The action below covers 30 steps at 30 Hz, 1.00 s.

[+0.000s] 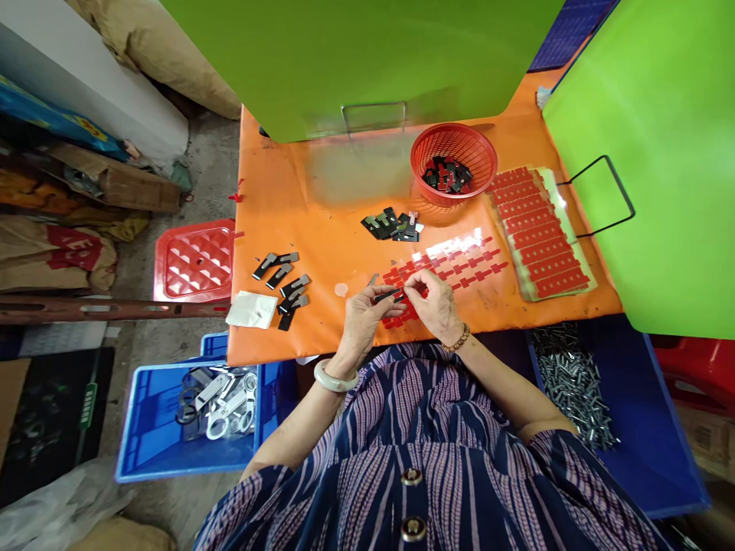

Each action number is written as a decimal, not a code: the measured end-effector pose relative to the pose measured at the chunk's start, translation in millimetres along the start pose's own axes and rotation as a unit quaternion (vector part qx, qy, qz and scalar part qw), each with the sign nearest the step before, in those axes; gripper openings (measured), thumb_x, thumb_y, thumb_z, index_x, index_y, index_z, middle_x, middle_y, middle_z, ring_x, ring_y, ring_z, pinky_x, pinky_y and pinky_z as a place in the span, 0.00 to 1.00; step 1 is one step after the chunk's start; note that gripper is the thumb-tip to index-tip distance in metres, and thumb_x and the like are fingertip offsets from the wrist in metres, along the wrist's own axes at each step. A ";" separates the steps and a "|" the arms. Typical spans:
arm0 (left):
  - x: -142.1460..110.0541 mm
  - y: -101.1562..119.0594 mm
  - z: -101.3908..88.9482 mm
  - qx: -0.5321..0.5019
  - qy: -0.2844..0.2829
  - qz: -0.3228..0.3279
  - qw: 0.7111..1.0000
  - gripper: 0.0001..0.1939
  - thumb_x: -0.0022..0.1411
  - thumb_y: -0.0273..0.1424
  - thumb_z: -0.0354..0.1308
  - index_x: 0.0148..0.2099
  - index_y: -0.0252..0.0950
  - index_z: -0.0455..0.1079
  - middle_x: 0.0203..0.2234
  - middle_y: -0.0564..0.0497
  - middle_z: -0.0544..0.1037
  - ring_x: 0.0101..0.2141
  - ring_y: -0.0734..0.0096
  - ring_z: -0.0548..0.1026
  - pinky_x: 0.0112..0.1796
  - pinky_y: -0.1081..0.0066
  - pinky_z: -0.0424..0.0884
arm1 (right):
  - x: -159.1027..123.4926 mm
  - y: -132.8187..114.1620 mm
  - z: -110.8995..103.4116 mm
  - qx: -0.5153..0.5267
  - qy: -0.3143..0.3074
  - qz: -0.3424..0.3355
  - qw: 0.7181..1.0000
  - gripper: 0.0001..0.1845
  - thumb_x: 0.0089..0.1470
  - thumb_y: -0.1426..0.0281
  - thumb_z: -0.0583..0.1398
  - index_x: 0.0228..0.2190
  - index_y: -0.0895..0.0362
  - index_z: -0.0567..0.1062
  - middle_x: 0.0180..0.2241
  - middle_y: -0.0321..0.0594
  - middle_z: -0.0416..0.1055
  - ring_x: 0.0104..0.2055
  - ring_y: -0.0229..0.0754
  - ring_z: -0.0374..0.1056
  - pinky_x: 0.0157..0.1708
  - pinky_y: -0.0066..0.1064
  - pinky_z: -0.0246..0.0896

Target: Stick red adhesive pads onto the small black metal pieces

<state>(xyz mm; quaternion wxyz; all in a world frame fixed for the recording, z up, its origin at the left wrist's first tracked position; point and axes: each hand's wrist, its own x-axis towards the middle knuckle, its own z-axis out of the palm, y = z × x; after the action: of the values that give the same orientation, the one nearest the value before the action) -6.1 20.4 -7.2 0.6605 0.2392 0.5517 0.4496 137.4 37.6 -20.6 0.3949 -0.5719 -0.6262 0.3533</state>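
My left hand [367, 317] is closed around a small flat black plate [388, 296], held just above the table's front edge. At the plate's right end, the thumb and finger of my right hand [435, 308] pinch what looks like a small red sticker; the fingertips partly hide it. Rows of red stickers [479, 269] lie under and beside my hands. Left of them are several black plates with grey metal tabs [294, 287], and more black plates [383, 223] are piled farther back.
A red basket [453, 132] of black and red pieces stands at the back. Red sticker sheets [543, 233] are stacked at right. Green boards [367, 61] stand behind. Blue bins [189, 455] flank me below the orange table [276, 184]; a red stool [195, 260] is left.
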 end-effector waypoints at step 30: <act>6.4 -4.5 -6.3 0.041 -0.034 0.031 0.998 0.14 0.46 0.31 0.68 0.34 0.34 0.70 0.14 0.56 0.74 0.16 0.74 0.73 0.20 0.76 0.71 | 3.3 12.0 -10.2 0.252 -0.194 0.201 0.926 0.10 0.47 0.61 0.65 0.29 0.55 0.73 0.23 0.32 0.72 0.23 0.36 0.71 0.28 0.31 0.71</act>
<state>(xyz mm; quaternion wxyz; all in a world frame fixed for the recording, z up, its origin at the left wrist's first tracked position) -10.7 22.6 -15.9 0.6543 0.2979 0.5391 0.4387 151.7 42.0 -26.6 0.3173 -0.4874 -0.4529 0.6757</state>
